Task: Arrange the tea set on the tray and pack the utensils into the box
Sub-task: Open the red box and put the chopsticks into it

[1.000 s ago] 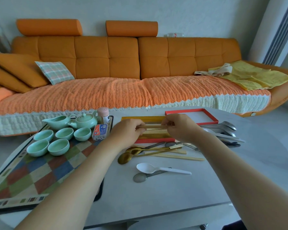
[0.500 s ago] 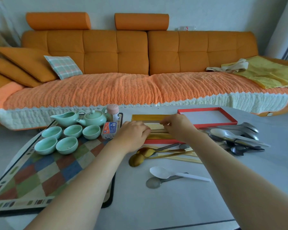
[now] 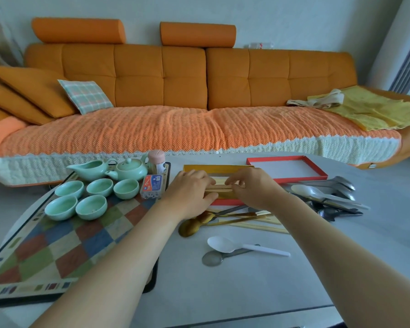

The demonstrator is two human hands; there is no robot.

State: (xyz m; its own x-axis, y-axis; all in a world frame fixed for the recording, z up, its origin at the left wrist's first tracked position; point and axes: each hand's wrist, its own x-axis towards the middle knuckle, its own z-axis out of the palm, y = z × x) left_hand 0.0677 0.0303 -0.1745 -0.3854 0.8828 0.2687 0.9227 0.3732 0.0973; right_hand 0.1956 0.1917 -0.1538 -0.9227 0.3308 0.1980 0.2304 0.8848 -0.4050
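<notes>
The pale grey table is carrying a gold-lined box near its far edge. A black tray is sitting left of the box, and a red lid is lying just right of it. Steel spoons are piling up further right of the box. Gold spoons and loose chopsticks are lying just in front of the box. A white plastic spoon is resting across a grey spoon nearer still.

The box, gold-lined and red-rimmed, lies open on the bench with pale chopsticks lengthwise in it. Left of the box, a checkered tray carries a green teapot, pitcher and five cups. In front of the box lie gold spoons and a white spoon; to its right, steel spoons.
</notes>
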